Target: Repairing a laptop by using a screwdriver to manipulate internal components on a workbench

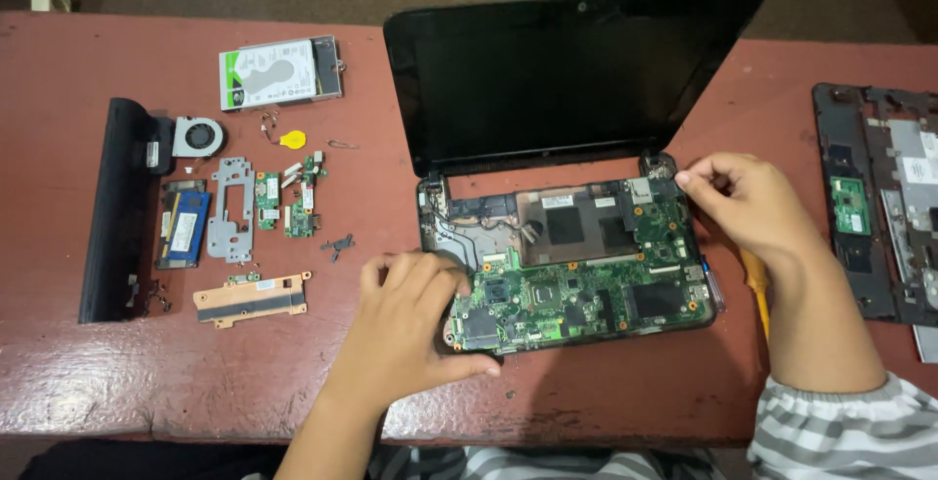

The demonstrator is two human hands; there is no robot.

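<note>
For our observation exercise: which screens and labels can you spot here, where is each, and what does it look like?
Laptop screen: rear centre, hinged open, dark rectangle, switched off.
Hard drive label: rear left, white rectangle with green marking.
Memory module sticker: left, pale strip on blue board.
Keyboard-frame label: far right, white rectangle.

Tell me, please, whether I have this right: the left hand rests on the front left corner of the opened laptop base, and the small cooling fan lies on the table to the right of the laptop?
Not quite. The head view shows the cooling fan on the table to the left of the laptop base, beside the long black battery. The left hand does rest on the base's front left corner.
</note>
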